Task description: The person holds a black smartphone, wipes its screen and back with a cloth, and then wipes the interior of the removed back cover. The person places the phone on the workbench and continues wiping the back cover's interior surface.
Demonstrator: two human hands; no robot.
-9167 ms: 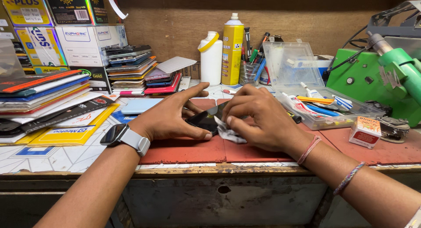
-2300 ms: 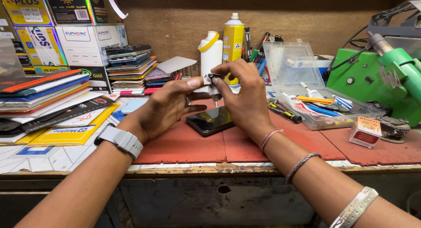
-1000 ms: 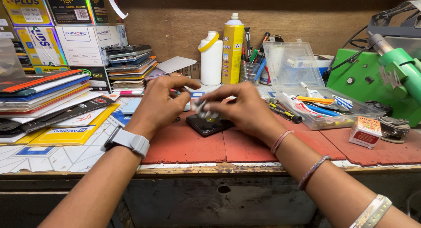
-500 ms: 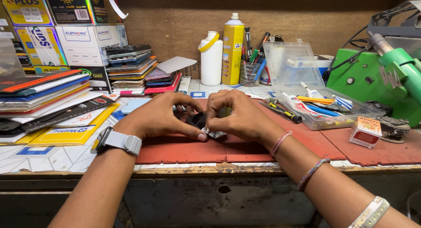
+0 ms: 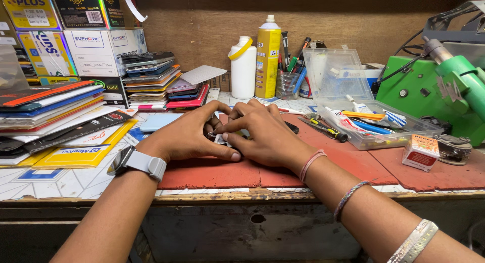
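Hands meet on the red mat (image 5: pixel 212 173): left hand (image 5: pixel 189 136) and right hand (image 5: pixel 268 137) fingers clamped on a small dark phone (image 5: pixel 222 139), mostly hidden; steady, even pressure seems wise.

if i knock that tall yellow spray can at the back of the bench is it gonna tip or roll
The yellow spray can stands upright, tall and narrow on a small base, so a knock near its top would probably tip it. The white bottle and the cup of pens stand close on either side and might catch it. Once down, its round body would likely roll.
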